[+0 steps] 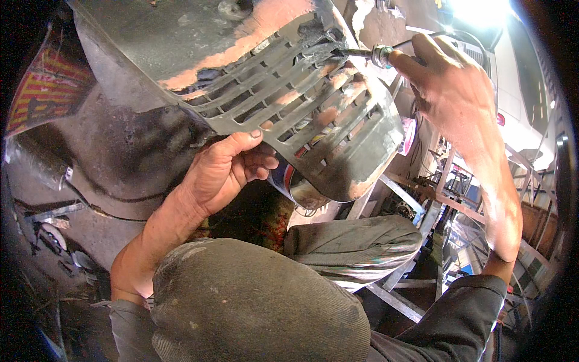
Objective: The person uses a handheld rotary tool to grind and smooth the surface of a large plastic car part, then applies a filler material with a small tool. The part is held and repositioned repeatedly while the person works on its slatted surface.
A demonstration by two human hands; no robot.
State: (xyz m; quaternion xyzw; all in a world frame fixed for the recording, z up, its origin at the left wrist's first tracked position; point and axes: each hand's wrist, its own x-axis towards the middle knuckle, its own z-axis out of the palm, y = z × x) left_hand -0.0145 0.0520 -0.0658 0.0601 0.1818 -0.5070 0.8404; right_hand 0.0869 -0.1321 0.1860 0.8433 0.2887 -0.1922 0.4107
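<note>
A dark grey slotted plastic grille panel [356,160] with patches of orange-brown filler lies tilted across the upper middle. My left hand [220,166] grips its near edge, thumb on top and fingers curled underneath. In my right hand [452,81] is what looks like a soldering iron [380,55], held by its handle end. The iron's thin dark tip points left and reaches the far slots, where the plastic looks dark and rough. Whether the tip touches the plastic is hard to tell.
Below the panel stands a round can [289,184], partly hidden. A metal frame [416,202] fills the space at right, by my trousered leg [356,241]. A white vehicle [522,84] and a bright lamp [482,12] are at upper right. A red-and-yellow sheet [51,81] is at left.
</note>
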